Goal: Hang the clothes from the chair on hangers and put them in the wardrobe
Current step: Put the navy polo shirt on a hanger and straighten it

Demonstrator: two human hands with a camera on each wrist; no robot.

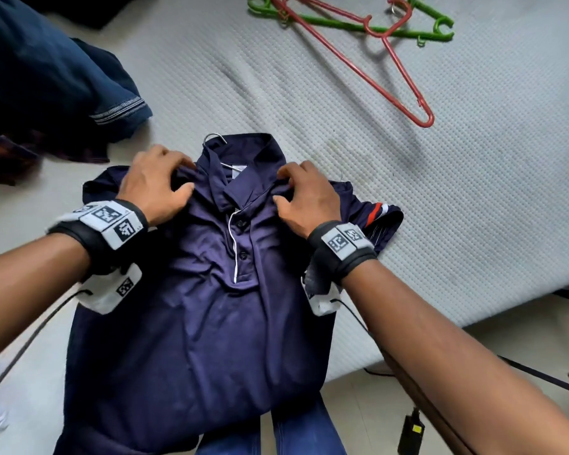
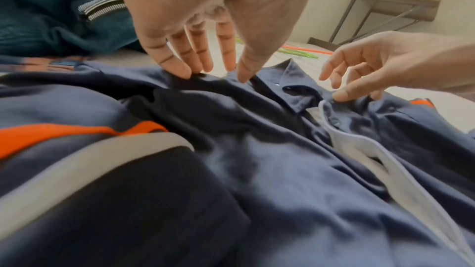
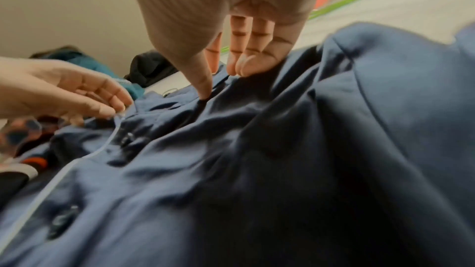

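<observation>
A navy polo shirt (image 1: 211, 307) lies face up on the grey mattress (image 1: 473, 192), its hem hanging over the near edge. The metal hook of a hanger (image 1: 212, 137) sticks out behind the collar; the rest of the hanger is hidden inside the shirt. My left hand (image 1: 184, 178) pinches the fabric at the shirt's left shoulder beside the collar, seen close in the left wrist view (image 2: 218, 74). My right hand (image 1: 281, 188) pinches the right shoulder fabric with thumb and fingertips (image 3: 221, 82).
A red hanger (image 1: 391, 60) and a green hanger (image 1: 342, 26) lie crossed at the far right of the mattress. Dark blue garments (image 1: 63, 77) are piled at the left. Blue jeans (image 1: 309, 435) show under the shirt's hem. A black device (image 1: 411, 433) lies on the floor.
</observation>
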